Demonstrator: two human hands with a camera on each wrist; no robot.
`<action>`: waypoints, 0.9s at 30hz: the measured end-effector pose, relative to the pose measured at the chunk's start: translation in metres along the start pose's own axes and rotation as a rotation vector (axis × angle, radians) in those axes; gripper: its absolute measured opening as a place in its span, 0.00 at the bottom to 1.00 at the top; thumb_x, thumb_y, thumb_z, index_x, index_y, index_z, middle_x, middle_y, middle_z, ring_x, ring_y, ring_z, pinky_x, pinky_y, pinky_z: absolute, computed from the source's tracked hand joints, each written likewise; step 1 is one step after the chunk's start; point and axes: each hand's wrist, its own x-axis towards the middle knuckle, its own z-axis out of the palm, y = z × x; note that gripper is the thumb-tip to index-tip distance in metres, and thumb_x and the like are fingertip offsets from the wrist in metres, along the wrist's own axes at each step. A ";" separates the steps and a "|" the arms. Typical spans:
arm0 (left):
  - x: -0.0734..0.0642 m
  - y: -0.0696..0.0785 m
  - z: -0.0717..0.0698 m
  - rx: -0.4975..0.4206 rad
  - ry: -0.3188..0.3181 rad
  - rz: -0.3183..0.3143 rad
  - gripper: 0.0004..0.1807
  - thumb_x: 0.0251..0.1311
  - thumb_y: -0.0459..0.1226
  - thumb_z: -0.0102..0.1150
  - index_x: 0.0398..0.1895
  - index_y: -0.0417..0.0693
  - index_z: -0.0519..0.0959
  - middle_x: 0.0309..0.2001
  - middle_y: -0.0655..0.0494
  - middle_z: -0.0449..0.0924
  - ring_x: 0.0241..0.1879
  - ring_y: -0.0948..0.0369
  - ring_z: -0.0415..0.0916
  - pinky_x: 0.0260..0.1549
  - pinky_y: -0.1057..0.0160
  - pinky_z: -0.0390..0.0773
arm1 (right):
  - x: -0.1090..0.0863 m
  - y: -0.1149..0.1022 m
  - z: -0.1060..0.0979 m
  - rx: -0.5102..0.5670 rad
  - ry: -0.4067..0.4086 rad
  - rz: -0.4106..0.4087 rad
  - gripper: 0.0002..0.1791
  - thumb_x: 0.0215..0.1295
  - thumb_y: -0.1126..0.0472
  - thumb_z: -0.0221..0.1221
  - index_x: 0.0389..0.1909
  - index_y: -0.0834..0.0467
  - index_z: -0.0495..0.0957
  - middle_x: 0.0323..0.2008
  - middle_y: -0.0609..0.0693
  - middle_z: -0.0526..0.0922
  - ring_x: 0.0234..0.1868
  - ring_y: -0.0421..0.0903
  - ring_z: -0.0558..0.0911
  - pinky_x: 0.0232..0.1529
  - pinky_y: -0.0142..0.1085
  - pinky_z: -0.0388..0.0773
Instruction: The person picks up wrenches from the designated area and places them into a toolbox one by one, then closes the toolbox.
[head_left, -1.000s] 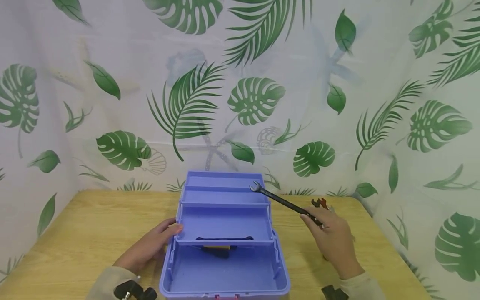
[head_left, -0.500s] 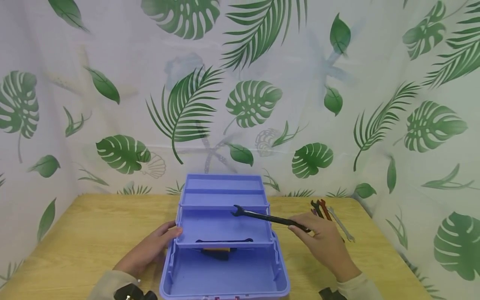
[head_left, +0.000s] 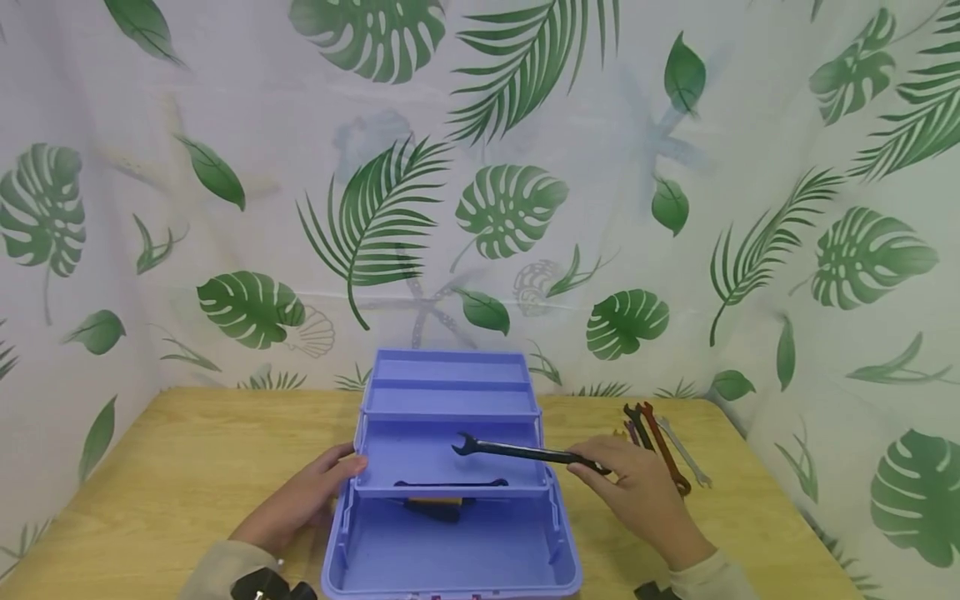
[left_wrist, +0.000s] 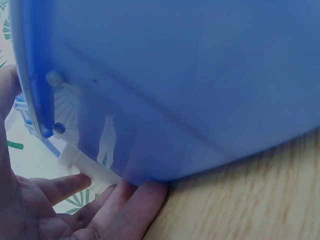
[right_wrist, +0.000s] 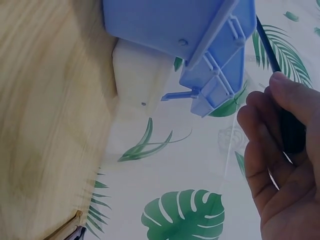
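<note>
A blue-purple toolbox (head_left: pixel 450 575) stands opened out, its stepped trays raised at the back. My left hand (head_left: pixel 307 496) holds its left side, the thumb on the edge of the middle tray (head_left: pixel 420 442); in the left wrist view the other fingers touch the box's side wall. My right hand (head_left: pixel 637 492) pinches a black wrench (head_left: pixel 517 451) near one end. The wrench lies roughly level above the middle tray, its open-ended jaw pointing left. Another black wrench (head_left: pixel 450 484) lies along that tray's front edge. Below it, a black and yellow thing (head_left: pixel 437 507) is partly hidden under the tray.
Several more wrenches lie at the right back of the wooden table (head_left: pixel 217 450), among them a red wrench (head_left: pixel 663 446) and a silver wrench (head_left: pixel 686 454). My right hand partly covers this group. A leaf-patterned curtain (head_left: pixel 480 250) hangs behind the table.
My right hand has moved left and down, bringing the wrench from above the tray's right side to over its middle. More wrenches on the table have come into sight. The left hand stays put.
</note>
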 end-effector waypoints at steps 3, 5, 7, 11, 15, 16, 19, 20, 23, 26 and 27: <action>-0.001 -0.001 0.000 0.005 -0.005 0.008 0.42 0.73 0.55 0.53 0.80 0.40 0.56 0.63 0.31 0.76 0.58 0.43 0.79 0.51 0.43 0.84 | -0.002 -0.001 0.002 -0.036 -0.002 -0.007 0.16 0.53 0.66 0.76 0.42 0.48 0.89 0.39 0.37 0.88 0.36 0.36 0.85 0.36 0.23 0.76; -0.001 -0.001 0.000 0.000 -0.010 0.007 0.42 0.73 0.55 0.53 0.80 0.41 0.56 0.63 0.32 0.76 0.58 0.43 0.79 0.51 0.43 0.84 | -0.002 -0.001 0.002 -0.046 -0.005 -0.005 0.15 0.53 0.65 0.76 0.42 0.48 0.89 0.39 0.37 0.88 0.37 0.36 0.85 0.36 0.24 0.76; -0.001 -0.001 0.000 -0.007 -0.014 0.005 0.42 0.73 0.55 0.53 0.80 0.41 0.55 0.63 0.32 0.76 0.59 0.43 0.79 0.52 0.43 0.84 | -0.002 -0.001 0.003 -0.047 -0.011 -0.003 0.15 0.53 0.65 0.76 0.42 0.49 0.89 0.39 0.37 0.88 0.37 0.36 0.85 0.36 0.25 0.77; -0.001 0.000 -0.001 -0.015 -0.025 0.011 0.43 0.74 0.55 0.52 0.80 0.40 0.54 0.64 0.30 0.75 0.59 0.43 0.79 0.51 0.43 0.84 | -0.002 -0.001 0.006 -0.042 -0.026 0.008 0.14 0.54 0.65 0.76 0.42 0.49 0.89 0.40 0.38 0.89 0.39 0.37 0.86 0.37 0.30 0.80; -0.001 0.000 -0.002 -0.005 -0.014 -0.005 0.43 0.73 0.56 0.53 0.80 0.41 0.54 0.65 0.30 0.74 0.60 0.42 0.78 0.52 0.42 0.84 | -0.002 -0.003 0.010 -0.033 -0.029 0.000 0.15 0.54 0.65 0.76 0.43 0.50 0.90 0.40 0.38 0.89 0.40 0.38 0.86 0.36 0.33 0.83; -0.001 0.001 -0.003 0.000 -0.005 -0.009 0.43 0.73 0.56 0.53 0.80 0.41 0.54 0.66 0.31 0.74 0.60 0.41 0.77 0.52 0.41 0.83 | -0.002 -0.003 0.011 -0.035 -0.030 -0.001 0.14 0.55 0.65 0.75 0.43 0.50 0.90 0.40 0.38 0.89 0.40 0.38 0.86 0.37 0.33 0.83; -0.001 0.002 -0.004 0.000 0.001 -0.002 0.43 0.73 0.56 0.53 0.80 0.41 0.55 0.66 0.29 0.72 0.61 0.40 0.77 0.51 0.40 0.83 | -0.001 -0.005 0.014 -0.033 -0.029 -0.010 0.14 0.56 0.64 0.75 0.44 0.49 0.89 0.40 0.37 0.88 0.40 0.38 0.86 0.37 0.34 0.83; -0.001 0.002 -0.004 -0.007 -0.006 0.003 0.42 0.73 0.55 0.53 0.80 0.41 0.54 0.66 0.28 0.72 0.61 0.39 0.77 0.51 0.40 0.83 | -0.001 -0.006 0.015 -0.038 -0.025 -0.011 0.14 0.56 0.64 0.75 0.43 0.49 0.89 0.40 0.36 0.88 0.39 0.38 0.86 0.36 0.34 0.83; 0.000 0.001 -0.003 -0.028 -0.038 0.016 0.43 0.74 0.54 0.52 0.80 0.39 0.52 0.66 0.27 0.72 0.60 0.40 0.77 0.51 0.41 0.84 | -0.002 -0.008 0.016 -0.046 -0.018 -0.017 0.15 0.54 0.64 0.76 0.43 0.49 0.89 0.39 0.37 0.88 0.39 0.39 0.87 0.36 0.35 0.83; 0.000 0.001 -0.002 -0.030 -0.050 0.015 0.43 0.74 0.54 0.53 0.81 0.40 0.52 0.66 0.29 0.73 0.60 0.41 0.77 0.51 0.42 0.84 | -0.002 -0.010 0.018 -0.055 -0.015 -0.040 0.16 0.53 0.64 0.77 0.43 0.51 0.90 0.39 0.39 0.89 0.39 0.40 0.87 0.37 0.37 0.84; 0.000 0.002 -0.002 -0.025 -0.045 0.015 0.43 0.74 0.54 0.53 0.81 0.40 0.53 0.66 0.29 0.73 0.60 0.41 0.77 0.51 0.42 0.84 | -0.002 -0.011 0.019 -0.057 -0.016 -0.051 0.16 0.53 0.64 0.77 0.44 0.51 0.90 0.39 0.39 0.89 0.39 0.40 0.87 0.37 0.38 0.85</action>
